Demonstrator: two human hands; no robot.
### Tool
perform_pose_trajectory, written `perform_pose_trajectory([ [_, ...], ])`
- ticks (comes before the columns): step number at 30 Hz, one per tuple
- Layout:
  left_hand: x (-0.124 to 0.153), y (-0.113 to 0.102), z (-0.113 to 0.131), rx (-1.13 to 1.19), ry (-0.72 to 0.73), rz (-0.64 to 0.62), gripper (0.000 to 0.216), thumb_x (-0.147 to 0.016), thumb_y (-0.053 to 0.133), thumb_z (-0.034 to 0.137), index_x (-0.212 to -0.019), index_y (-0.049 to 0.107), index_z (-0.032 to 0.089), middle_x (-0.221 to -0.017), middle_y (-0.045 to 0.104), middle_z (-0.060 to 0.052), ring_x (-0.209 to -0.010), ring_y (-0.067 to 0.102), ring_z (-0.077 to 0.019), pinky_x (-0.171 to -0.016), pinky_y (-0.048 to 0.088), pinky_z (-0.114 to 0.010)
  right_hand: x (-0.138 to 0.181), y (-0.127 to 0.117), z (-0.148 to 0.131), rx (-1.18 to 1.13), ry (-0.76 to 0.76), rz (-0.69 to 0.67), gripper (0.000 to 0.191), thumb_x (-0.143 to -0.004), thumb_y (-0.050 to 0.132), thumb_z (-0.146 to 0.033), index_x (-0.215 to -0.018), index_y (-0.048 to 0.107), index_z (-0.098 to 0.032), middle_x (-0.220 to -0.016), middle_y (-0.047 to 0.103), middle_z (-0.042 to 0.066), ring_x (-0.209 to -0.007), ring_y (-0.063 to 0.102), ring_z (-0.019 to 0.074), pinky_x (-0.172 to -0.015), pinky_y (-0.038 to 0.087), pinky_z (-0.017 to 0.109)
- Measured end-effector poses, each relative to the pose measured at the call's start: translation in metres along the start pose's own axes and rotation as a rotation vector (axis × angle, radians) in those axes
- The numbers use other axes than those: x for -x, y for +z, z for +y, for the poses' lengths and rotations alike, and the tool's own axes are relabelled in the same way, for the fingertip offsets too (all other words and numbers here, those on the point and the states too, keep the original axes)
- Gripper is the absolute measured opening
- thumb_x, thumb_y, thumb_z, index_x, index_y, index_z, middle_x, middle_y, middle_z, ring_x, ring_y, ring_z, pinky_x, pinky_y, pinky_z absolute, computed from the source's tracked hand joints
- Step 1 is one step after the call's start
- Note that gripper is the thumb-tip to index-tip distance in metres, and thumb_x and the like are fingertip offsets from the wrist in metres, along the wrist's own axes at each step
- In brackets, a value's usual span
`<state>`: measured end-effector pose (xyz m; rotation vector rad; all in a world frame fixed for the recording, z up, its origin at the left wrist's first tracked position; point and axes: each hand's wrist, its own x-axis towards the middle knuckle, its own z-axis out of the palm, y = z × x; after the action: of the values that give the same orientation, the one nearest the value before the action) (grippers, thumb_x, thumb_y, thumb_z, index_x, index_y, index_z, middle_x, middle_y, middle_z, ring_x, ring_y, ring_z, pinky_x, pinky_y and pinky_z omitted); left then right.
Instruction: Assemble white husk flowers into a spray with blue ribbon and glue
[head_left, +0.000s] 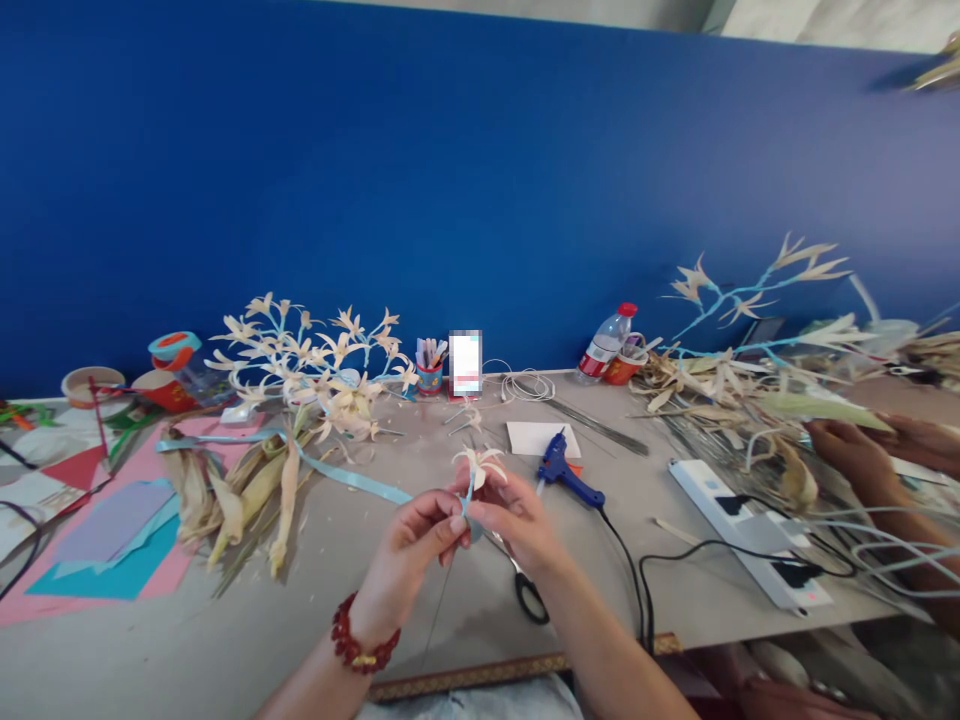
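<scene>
My left hand (411, 556) and my right hand (517, 520) meet above the table's middle, both pinched on the stem of a small cream husk flower (480, 464). A light blue ribbon (352, 478) runs from the stem to the left across the table (315, 620). A thin wire hangs down from my fingers. A red bead bracelet (358, 638) sits on my left wrist. Black-handled scissors (531, 594) lie just under my right hand.
A blue glue gun (564, 468) rests right of my hands, its black cord leading to a white power strip (742, 530). Corn husks (240, 496) and coloured paper (112, 540) lie left. A branch of husk flowers (315, 360) stands behind. Another person's hands (870, 455) work at far right.
</scene>
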<state>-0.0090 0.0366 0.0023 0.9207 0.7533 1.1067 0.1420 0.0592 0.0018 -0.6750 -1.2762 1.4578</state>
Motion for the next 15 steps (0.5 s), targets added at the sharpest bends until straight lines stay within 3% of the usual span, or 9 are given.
perform_pose_trajectory([
  [6,0.0010,-0.0011,0.0003,0.032,-0.053,-0.007,0.018,-0.075,0.075,0.030,-0.076,0.066,0.015,-0.062,0.061,-0.002,-0.056,0.048,-0.0096,-0.048,0.031,-0.020,-0.0011,-0.0020,-0.0055,-0.117,0.073,-0.125,0.025,-0.072,0.073,-0.037,-0.090,0.067,-0.021,-0.097,0.052,0.005,-0.075,0.055,0.0170,-0.058,0.053,0.027],
  [15,0.0015,0.0011,0.0028,0.019,-0.057,-0.018,0.019,-0.075,0.075,0.031,-0.074,0.065,0.014,-0.061,0.061,-0.001,-0.053,0.044,-0.0081,-0.048,0.030,-0.019,-0.0024,-0.0070,-0.0094,-0.028,0.068,-0.127,0.026,-0.071,0.075,-0.040,-0.082,0.066,-0.018,-0.094,0.054,0.006,-0.074,0.055,0.0162,-0.060,0.051,0.026],
])
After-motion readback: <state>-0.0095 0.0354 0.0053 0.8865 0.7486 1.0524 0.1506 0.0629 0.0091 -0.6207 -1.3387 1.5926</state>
